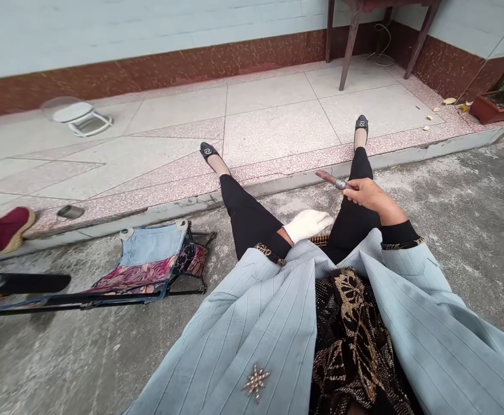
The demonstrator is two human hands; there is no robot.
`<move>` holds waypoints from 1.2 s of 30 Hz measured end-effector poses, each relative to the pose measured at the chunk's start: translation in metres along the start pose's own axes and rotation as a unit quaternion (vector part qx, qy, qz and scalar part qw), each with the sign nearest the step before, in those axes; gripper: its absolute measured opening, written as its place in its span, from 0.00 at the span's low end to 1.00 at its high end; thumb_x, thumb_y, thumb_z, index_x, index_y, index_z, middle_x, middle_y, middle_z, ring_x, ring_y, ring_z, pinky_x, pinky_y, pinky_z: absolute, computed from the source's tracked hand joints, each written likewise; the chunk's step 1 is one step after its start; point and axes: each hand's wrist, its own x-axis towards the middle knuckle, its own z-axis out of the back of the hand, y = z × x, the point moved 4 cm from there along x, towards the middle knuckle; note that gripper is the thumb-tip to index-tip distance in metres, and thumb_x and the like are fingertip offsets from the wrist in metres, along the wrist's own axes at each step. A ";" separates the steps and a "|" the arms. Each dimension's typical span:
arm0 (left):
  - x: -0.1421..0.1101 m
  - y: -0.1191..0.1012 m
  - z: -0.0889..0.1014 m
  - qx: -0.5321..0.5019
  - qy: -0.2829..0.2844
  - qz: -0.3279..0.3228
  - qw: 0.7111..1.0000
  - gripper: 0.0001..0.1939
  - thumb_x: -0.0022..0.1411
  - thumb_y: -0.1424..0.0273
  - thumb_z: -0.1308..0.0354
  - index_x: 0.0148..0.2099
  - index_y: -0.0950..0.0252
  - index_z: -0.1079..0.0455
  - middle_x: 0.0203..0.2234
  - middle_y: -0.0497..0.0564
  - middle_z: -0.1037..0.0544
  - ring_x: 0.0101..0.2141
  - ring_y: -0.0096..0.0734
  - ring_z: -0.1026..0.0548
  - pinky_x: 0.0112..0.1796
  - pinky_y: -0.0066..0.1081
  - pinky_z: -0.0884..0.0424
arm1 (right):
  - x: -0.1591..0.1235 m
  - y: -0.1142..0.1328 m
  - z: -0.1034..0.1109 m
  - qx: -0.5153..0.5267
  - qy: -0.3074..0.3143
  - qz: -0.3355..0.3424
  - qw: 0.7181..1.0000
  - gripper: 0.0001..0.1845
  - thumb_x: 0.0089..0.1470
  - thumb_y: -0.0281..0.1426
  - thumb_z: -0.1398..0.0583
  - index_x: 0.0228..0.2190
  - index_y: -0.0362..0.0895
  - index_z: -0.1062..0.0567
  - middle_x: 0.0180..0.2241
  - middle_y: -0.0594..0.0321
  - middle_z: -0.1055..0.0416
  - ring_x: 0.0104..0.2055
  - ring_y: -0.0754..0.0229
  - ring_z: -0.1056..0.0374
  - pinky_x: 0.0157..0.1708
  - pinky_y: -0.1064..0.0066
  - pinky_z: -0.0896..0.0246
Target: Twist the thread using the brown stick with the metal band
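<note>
Raised over my right thigh, my right hand (367, 194) is bare and closed on one end of a wire-wound stick (326, 177). The stick is reddish brown, with silver wire coiled around it close to my fingers, and its free end points left. My left hand (306, 225) wears a white glove and is held low between my thighs. Its fingers are stretched out, with nothing visible in them. Just below the glove shows a yellow-and-black striped thing (320, 240), mostly hidden by my jacket.
A folding recliner (148, 259) with patched cloth stands at left, near another person's red shoe (12, 229). On the raised tiled ledge (273, 129) are a small white stool (81, 115), a dark tin (70, 212), a wooden table (350, 43) and a planter (496, 106).
</note>
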 end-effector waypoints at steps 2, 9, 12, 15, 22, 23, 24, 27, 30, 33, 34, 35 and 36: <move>-0.003 0.002 0.007 0.070 -0.005 0.009 0.997 0.25 0.75 0.55 0.60 0.40 0.65 0.26 0.33 0.54 0.20 0.36 0.36 0.22 0.34 0.31 0.37 | -0.001 0.000 0.001 -0.079 -0.009 -0.014 0.997 0.14 0.56 0.38 0.42 0.30 0.41 0.23 0.23 0.61 0.29 0.27 0.61 0.35 0.28 0.70 0.48; -0.006 -0.001 0.049 0.195 -0.055 -0.048 0.978 0.23 0.73 0.55 0.56 0.44 0.64 0.24 0.31 0.55 0.19 0.32 0.39 0.21 0.29 0.32 0.41 | -0.006 0.011 -0.017 -0.298 0.140 -0.036 0.943 0.14 0.58 0.34 0.42 0.37 0.42 0.18 0.40 0.49 0.21 0.40 0.53 0.28 0.34 0.68 0.46; 0.000 -0.006 0.066 0.168 -0.059 -0.071 0.981 0.18 0.71 0.59 0.51 0.43 0.64 0.23 0.31 0.54 0.19 0.33 0.38 0.21 0.30 0.31 0.40 | -0.012 0.016 -0.025 -0.275 0.258 -0.008 0.926 0.10 0.56 0.31 0.40 0.34 0.41 0.19 0.33 0.54 0.22 0.35 0.57 0.29 0.32 0.70 0.45; 0.009 -0.005 0.075 0.051 -0.075 -0.078 0.993 0.16 0.69 0.61 0.48 0.41 0.64 0.22 0.32 0.52 0.19 0.34 0.36 0.22 0.34 0.31 0.36 | -0.024 0.023 -0.027 -0.172 0.358 0.035 0.917 0.09 0.56 0.30 0.41 0.30 0.40 0.21 0.24 0.61 0.27 0.27 0.63 0.34 0.28 0.72 0.46; 0.018 0.013 0.034 -0.399 -0.072 -0.016 0.914 0.26 0.70 0.54 0.56 0.37 0.69 0.27 0.24 0.50 0.27 0.23 0.25 0.35 0.27 0.28 0.38 | -0.036 0.041 0.006 0.136 0.256 0.126 0.949 0.14 0.54 0.40 0.38 0.31 0.41 0.24 0.23 0.69 0.36 0.24 0.67 0.41 0.24 0.74 0.49; 0.017 0.011 0.023 -0.415 -0.038 -0.029 0.909 0.28 0.71 0.52 0.60 0.40 0.69 0.27 0.22 0.49 0.29 0.22 0.24 0.37 0.26 0.28 0.40 | -0.035 0.042 0.011 0.152 0.217 0.121 0.956 0.14 0.54 0.41 0.38 0.30 0.42 0.25 0.22 0.69 0.37 0.23 0.67 0.42 0.24 0.74 0.49; 0.015 0.007 0.014 -0.419 -0.003 -0.055 0.906 0.29 0.72 0.53 0.61 0.44 0.68 0.26 0.23 0.49 0.28 0.22 0.25 0.37 0.26 0.28 0.39 | -0.035 0.042 0.014 0.166 0.187 0.116 0.961 0.13 0.54 0.40 0.38 0.29 0.42 0.27 0.21 0.69 0.37 0.23 0.67 0.43 0.24 0.73 0.49; 0.009 -0.001 -0.005 -0.338 0.044 -0.088 0.936 0.24 0.73 0.58 0.59 0.40 0.66 0.25 0.28 0.50 0.24 0.27 0.27 0.32 0.33 0.28 0.35 | -0.032 0.039 0.021 0.199 0.121 0.096 0.968 0.13 0.53 0.40 0.38 0.26 0.43 0.30 0.21 0.68 0.37 0.23 0.67 0.43 0.23 0.73 0.48; 0.003 0.000 -0.010 -0.202 0.034 -0.049 0.977 0.23 0.73 0.61 0.58 0.32 0.66 0.28 0.27 0.51 0.24 0.28 0.29 0.29 0.34 0.29 0.36 | -0.025 0.027 0.024 0.186 0.063 0.055 0.979 0.13 0.53 0.39 0.39 0.24 0.43 0.31 0.21 0.66 0.36 0.22 0.67 0.42 0.22 0.73 0.48; -0.006 0.003 0.000 -0.075 0.002 -0.030 0.997 0.22 0.74 0.61 0.57 0.36 0.65 0.26 0.28 0.51 0.22 0.30 0.31 0.26 0.33 0.29 0.38 | -0.015 0.008 0.023 0.119 -0.005 -0.007 0.993 0.12 0.53 0.38 0.40 0.24 0.43 0.30 0.21 0.64 0.35 0.22 0.65 0.41 0.23 0.72 0.47; -0.009 0.003 0.006 -0.034 -0.012 -0.029 0.999 0.21 0.74 0.60 0.56 0.37 0.64 0.26 0.29 0.52 0.21 0.31 0.32 0.25 0.33 0.30 0.38 | -0.011 0.002 0.023 0.083 -0.024 -0.023 0.996 0.12 0.53 0.38 0.40 0.25 0.43 0.29 0.21 0.64 0.34 0.23 0.64 0.40 0.23 0.72 0.48; -0.013 0.005 0.013 0.004 -0.026 -0.028 0.999 0.21 0.73 0.60 0.55 0.38 0.64 0.25 0.30 0.52 0.20 0.32 0.33 0.24 0.34 0.30 0.38 | -0.008 -0.003 0.022 0.048 -0.039 -0.035 0.997 0.13 0.53 0.38 0.40 0.25 0.42 0.29 0.21 0.63 0.33 0.23 0.64 0.40 0.23 0.71 0.48; -0.016 0.006 0.020 0.038 -0.039 -0.027 0.998 0.20 0.73 0.60 0.54 0.39 0.64 0.25 0.30 0.53 0.20 0.33 0.34 0.24 0.34 0.30 0.38 | -0.006 -0.005 0.020 0.019 -0.046 -0.039 0.998 0.13 0.54 0.39 0.41 0.25 0.42 0.28 0.21 0.63 0.32 0.23 0.64 0.40 0.24 0.71 0.49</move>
